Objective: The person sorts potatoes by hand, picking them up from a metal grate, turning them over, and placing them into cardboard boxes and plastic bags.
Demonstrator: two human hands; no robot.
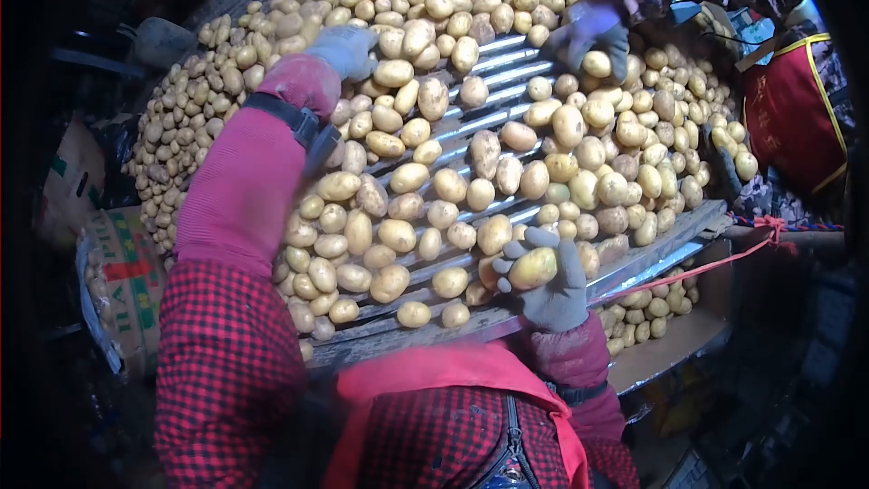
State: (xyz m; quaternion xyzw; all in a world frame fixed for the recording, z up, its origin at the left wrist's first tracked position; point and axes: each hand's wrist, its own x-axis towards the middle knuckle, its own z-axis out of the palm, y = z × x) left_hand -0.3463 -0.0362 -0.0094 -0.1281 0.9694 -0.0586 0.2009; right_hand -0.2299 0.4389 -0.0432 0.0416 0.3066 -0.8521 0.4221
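Observation:
My right hand (pixel 559 294), in a grey glove, is at the near edge of the slatted rack. Its fingers are closed round a yellowish potato (pixel 532 269), and a second, browner potato lies against the fingertips. Farther off on the left, my left hand (pixel 348 50), also gloved, reaches over the heaped potatoes (pixel 389 72) with the back of the hand up. Its fingers are blurred and partly hidden, so whether they hold a potato cannot be made out. Loose potatoes of several sizes lie between the two hands on the metal slats (pixel 493 81).
Across the rack, a co-worker's gloved hand (pixel 593 36) is at a potato. A cardboard box (pixel 711 308) of potatoes stands below the near right edge, with a pink cord (pixel 706 270) above it. Smaller potatoes (pixel 181 127) are piled left, beside a printed carton (pixel 122 294).

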